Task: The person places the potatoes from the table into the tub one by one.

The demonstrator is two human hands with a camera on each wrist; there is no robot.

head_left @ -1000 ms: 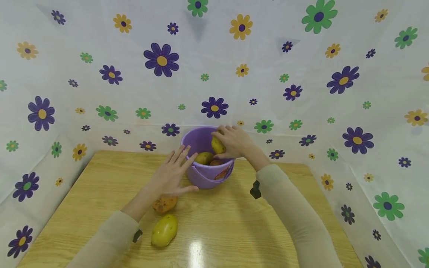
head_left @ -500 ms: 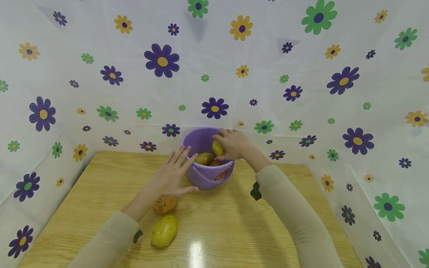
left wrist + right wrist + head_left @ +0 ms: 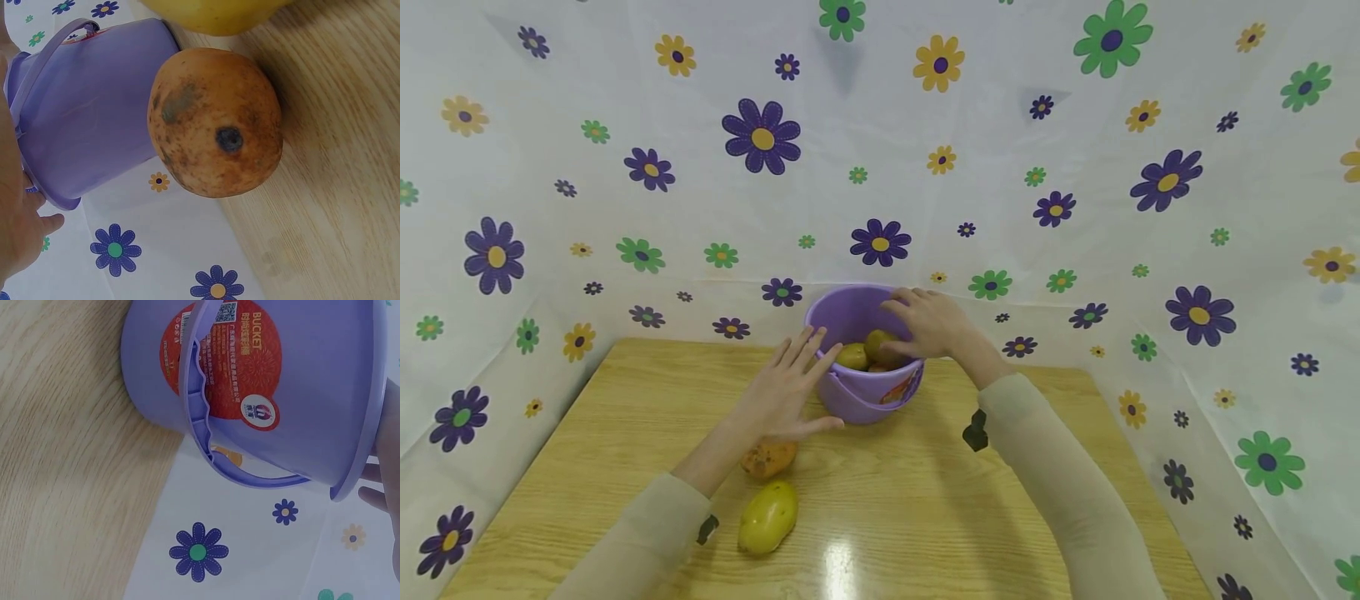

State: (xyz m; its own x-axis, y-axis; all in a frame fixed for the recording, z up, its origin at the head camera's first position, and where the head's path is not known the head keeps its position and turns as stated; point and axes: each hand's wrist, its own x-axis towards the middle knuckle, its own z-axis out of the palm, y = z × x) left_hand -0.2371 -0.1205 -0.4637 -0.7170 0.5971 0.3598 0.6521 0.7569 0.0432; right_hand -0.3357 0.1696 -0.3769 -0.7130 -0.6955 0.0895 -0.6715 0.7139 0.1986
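A purple bucket (image 3: pixel 861 398) stands at the back of the table with several fruits inside, among them a yellow-green mango (image 3: pixel 880 346) and another yellow fruit (image 3: pixel 852 357). My right hand (image 3: pixel 932 322) is over the bucket's right rim, fingers loosely bent and thumb reaching inward, holding nothing. With fingers spread, my left hand (image 3: pixel 782 392) touches the left side of the rim. Beneath that hand, partly hidden, lies an orange-brown fruit with dark spots (image 3: pixel 215 122). Nearer the front is a yellow mango (image 3: pixel 768 517). In the right wrist view the bucket's handle (image 3: pixel 199 419) hangs down across a red label.
The wooden table (image 3: pixel 880 517) is enclosed at the back and sides by a white sheet (image 3: pixel 985 117) with printed flowers. The bucket is close to the back edge, against the sheet.
My right hand has let go of the mango, which now lies lower in the bucket on the other fruits. The fingers have loosened; the left hand has stayed still.
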